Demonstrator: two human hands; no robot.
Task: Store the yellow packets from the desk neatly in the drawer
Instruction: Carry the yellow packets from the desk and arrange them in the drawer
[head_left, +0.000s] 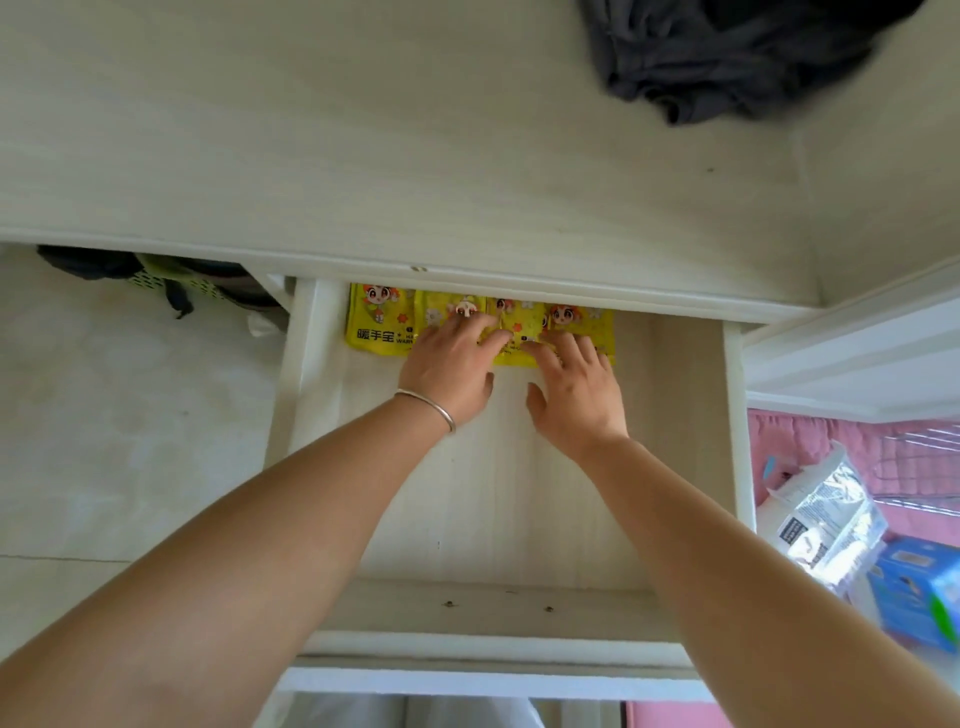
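Both grips lie wide, fingers straight: left hand (451, 366) and right hand (574, 387) press flat on glossy yellow packets (376, 325), rowed at the back of the pale wooden drawer (519, 519) under the counter (363, 156).

glossy yellow packets (480, 325) lie in a matt pale wood-grain drawer (519, 493), beneath a matching desk (363, 156).

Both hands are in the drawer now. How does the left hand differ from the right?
The left hand wears a thin metal bracelet at the wrist; the right hand has a bare wrist. The left lies over the middle of the row of yellow packets, the right over the row's right end. Both rest spread fingers flat on the packets at the back of the open drawer.
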